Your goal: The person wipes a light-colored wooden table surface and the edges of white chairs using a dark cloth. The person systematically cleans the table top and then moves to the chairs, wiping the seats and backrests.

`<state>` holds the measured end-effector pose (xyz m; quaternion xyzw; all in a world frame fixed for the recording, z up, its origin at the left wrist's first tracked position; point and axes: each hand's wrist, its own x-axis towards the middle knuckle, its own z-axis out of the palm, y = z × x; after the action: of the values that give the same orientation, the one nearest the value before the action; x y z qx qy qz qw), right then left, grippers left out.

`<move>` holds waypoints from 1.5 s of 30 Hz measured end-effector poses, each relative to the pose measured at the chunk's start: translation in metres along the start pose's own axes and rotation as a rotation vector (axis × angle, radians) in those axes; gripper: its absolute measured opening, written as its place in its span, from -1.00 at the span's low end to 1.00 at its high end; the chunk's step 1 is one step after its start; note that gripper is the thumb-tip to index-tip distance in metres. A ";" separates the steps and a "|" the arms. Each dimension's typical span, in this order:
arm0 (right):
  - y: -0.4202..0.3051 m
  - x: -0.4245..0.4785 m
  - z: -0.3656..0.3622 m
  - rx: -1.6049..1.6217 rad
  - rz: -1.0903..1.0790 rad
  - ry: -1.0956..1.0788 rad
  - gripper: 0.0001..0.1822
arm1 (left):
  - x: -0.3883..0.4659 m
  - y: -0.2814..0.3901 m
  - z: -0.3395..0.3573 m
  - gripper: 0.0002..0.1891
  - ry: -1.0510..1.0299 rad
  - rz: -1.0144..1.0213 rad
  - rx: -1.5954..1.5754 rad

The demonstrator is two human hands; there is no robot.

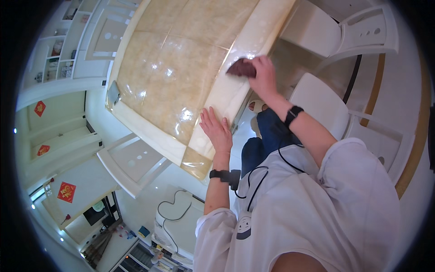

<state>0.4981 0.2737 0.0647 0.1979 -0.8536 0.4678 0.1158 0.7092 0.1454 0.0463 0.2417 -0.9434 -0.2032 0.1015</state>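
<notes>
A dining table [190,81] with a tan tile-patterned top and pale border stands before me, its surface glossy under the lights. My right hand [263,76] grips a dark brown cloth [242,68] on the pale border at the table's near side. Part of the cloth is hidden by my fingers, and it looks slightly blurred. Flat on the same border, closer to the corner, rests my left hand [217,131], fingers spread, with nothing in it. Each wrist wears a black strap, and black cables run across my shirt.
White chairs stand around the table: one at the right [319,98], another at the upper right [312,27], one at the lower left [136,163]. A grey cloth [114,91] lies over the far left corner. Below is a white cabinet [181,217] with a dark cable on top.
</notes>
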 end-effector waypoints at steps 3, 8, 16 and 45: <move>-0.003 0.038 0.018 -0.083 0.062 0.130 -0.54 | 0.004 0.002 0.001 -0.35 -0.018 -0.013 0.002; -0.014 -0.016 0.073 -0.267 -0.376 -0.316 -0.75 | 0.017 0.005 0.005 -0.35 -0.008 0.020 0.006; 0.046 0.025 0.012 -0.297 -0.517 -0.210 -0.66 | 0.035 0.016 -0.007 -0.39 -0.014 0.066 -0.088; 0.217 0.261 -0.083 -0.186 0.091 0.076 -0.46 | 0.368 0.284 0.130 -0.41 -0.236 0.423 -0.123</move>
<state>0.1687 0.3889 0.0456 0.1295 -0.8964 0.3985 0.1443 0.2358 0.2332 0.0871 0.0067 -0.9642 -0.2613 0.0454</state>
